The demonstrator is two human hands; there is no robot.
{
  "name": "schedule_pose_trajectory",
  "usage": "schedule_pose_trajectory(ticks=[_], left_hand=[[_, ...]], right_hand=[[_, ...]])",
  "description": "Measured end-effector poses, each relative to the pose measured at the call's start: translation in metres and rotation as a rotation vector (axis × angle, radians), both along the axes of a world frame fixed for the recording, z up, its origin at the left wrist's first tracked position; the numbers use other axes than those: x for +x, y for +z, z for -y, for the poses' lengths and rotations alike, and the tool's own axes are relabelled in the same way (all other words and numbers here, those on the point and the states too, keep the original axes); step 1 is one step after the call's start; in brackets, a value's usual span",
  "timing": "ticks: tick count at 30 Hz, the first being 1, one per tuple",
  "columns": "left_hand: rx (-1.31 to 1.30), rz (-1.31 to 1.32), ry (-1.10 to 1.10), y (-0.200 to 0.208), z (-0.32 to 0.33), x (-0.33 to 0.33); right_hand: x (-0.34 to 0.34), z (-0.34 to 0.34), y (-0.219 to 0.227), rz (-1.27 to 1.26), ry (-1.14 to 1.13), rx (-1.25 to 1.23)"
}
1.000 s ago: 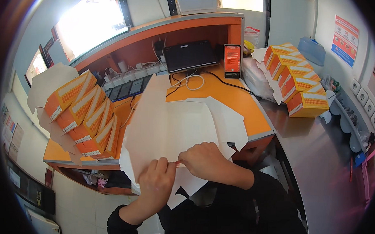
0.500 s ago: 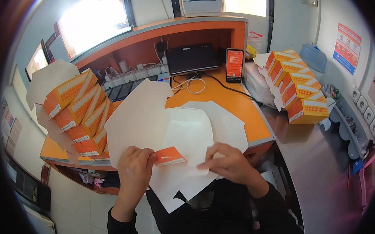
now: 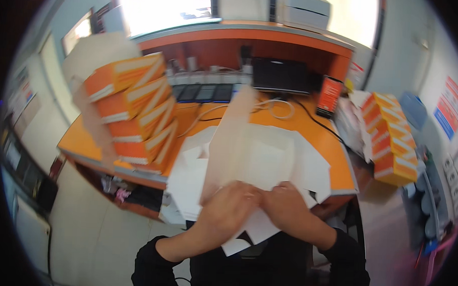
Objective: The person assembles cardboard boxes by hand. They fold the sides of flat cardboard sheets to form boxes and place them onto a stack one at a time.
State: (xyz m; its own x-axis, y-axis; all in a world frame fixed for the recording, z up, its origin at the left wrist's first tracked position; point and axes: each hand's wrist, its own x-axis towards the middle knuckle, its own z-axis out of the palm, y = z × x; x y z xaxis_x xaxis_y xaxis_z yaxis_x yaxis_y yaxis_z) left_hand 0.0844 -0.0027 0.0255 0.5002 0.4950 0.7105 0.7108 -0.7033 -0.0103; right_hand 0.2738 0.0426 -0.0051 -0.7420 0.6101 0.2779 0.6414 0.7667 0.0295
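Note:
A partly folded cardboard food box [image 3: 269,159], white on the inside, is in front of me with one tall panel standing up on its left. My left hand [image 3: 231,208] and my right hand [image 3: 290,205] meet at its near side. Both have their fingers curled closed around the cardboard there, thumbs side by side; the exact fold under them is hidden and somewhat blurred. Flat white box blanks [image 3: 190,172] lie beneath the box on the orange desk.
A stack of orange-and-white boxes [image 3: 134,114] stands at the desk's left. More such boxes [image 3: 390,138] are stacked on the metal counter [image 3: 372,233] at right. A monitor [image 3: 281,75], an upright phone [image 3: 329,96] and cables are at the back.
My hands have come together at the box's near side. The orange flap that showed by my left hand is out of sight. The left panel now stands steeper, and the view has shifted left.

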Motion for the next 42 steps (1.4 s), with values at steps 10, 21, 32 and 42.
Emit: schedule_pose_trajectory(ticks=[10,21,32,42], left_hand=[[0.452,0.294,0.542,0.059,-0.022,-0.155],[0.421,0.147,0.813,0.062,-0.066,-0.191],[-0.509,-0.093,-0.137,-0.025,0.041,-0.045],[-0.572,0.127,-0.235,-0.038,0.016,-0.059]], right_hand=[[-0.134,-0.091,0.188,-0.546,0.239,0.759],[-0.304,-0.116,0.249,-0.25,0.441,0.034],[-0.104,-0.043,0.111,0.103,0.433,-0.149],[0.022,0.017,0.009,0.02,0.387,-0.44]])
